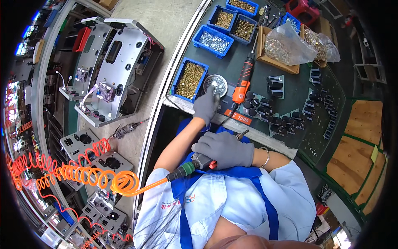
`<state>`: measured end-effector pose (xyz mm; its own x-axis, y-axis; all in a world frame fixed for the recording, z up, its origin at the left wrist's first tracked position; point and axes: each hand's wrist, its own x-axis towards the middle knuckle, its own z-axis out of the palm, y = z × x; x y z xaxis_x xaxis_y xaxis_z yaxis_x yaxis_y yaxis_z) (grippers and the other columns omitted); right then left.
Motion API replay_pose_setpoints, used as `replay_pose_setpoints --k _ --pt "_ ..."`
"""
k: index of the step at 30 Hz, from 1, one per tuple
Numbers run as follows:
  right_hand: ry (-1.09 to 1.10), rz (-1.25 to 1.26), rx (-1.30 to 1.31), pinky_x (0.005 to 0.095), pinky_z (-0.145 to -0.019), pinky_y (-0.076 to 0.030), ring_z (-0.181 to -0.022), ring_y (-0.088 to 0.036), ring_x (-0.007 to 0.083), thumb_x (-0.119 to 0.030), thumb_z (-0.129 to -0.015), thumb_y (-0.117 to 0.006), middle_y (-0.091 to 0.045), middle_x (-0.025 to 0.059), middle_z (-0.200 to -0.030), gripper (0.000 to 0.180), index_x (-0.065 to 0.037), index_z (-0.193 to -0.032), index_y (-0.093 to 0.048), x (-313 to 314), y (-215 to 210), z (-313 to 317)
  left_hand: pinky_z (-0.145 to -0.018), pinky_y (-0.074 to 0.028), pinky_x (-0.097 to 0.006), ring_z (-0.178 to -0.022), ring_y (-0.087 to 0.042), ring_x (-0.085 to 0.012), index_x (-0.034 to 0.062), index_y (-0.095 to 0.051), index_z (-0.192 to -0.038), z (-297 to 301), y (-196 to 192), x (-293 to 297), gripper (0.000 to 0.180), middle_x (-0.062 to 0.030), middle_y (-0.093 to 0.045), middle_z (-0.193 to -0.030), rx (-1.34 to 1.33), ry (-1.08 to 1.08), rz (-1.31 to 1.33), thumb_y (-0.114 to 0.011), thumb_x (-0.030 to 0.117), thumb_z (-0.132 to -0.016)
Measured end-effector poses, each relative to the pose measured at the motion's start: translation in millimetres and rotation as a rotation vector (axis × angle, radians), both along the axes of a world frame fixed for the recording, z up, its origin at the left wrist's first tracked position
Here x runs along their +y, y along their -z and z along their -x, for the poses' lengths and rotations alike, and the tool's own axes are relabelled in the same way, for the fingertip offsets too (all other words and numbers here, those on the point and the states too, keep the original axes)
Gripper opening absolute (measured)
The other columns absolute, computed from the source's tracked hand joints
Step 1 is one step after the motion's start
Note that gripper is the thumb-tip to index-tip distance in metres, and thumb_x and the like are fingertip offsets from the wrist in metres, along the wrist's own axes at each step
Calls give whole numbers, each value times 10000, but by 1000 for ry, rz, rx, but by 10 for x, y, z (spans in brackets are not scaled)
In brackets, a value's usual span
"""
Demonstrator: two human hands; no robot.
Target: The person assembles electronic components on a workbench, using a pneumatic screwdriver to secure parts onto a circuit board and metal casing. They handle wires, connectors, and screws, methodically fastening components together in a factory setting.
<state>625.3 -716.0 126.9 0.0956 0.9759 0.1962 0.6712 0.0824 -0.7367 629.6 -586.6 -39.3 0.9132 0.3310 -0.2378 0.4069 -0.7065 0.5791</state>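
Observation:
My left hand (206, 106), in a grey glove, reaches to the near edge of a small round white bowl (224, 79) of silvery metal hardware. Its thumb and fingers are drawn together at the pieces; whatever they pinch is too small to name. Close to my chest, my right hand (226, 150), also gloved in grey, is wrapped round a pneumatic screwdriver (202, 161). The driver's tip points right and away from me, and an orange coiled air hose (151, 186) joins its green rear end. Beside the bowl stands a blue bin (190, 81) of brass-coloured fasteners.
An orange-and-black electric screwdriver (243, 81) lies on the dark bench (244, 43). More blue bins (212, 40) stand farther back. Right of them are a cardboard box (278, 65) with bagged hardware and several black cylindrical parts (275, 86). Metal housings (120, 62) stand left of the bench.

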Motion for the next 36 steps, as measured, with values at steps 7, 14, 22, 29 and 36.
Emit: replay_pose_setpoints --k 7,14,22,29,36 --pt "-7 42 15 403 -649 -503 -825 -587 279 -194 -673 -684 -557 109 -889 395 -63 -1013 -531 -86 -25 -45 -602 -540 -467 -766 -687 -374 75 -436 -1307 -501 353 53 428 -202 -686 -854 256 211 -269 -505 244 -919" --pt "64 51 -47 401 -662 -505 -820 -595 275 -215 -682 -681 -555 104 -879 383 -78 -997 -513 -119 -114 -75 -556 -553 -423 -728 -704 -327 19 -446 -1187 -603 357 63 350 -174 -693 -791 274 483 -447 -485 253 -930" --pt "78 12 -81 389 -641 -507 -839 -594 265 -223 -672 -689 -556 93 -879 399 -82 -1005 -522 -121 -107 -56 -734 -533 -491 -875 -658 -414 47 -543 -1090 -632 227 111 253 -263 -660 -914 230 260 -158 -542 166 -867" --pt "114 -44 -86 342 -569 -477 -772 -573 222 -233 -727 -665 -527 54 -811 338 -91 -1010 -547 -19 -50 15 -455 -405 -263 -509 -500 -151 48 -563 -867 -456 293 200 194 -50 -539 -675 -66 -208 1015 -514 233 -901" --pt "81 -32 -108 358 -580 -488 -769 -581 238 -229 -708 -683 -535 63 -822 384 -79 -1031 -539 8 -30 48 -379 -365 -257 -461 -490 -164 84 -553 -822 -284 603 221 162 -58 -559 -652 -31 -408 1922 -469 217 -859"
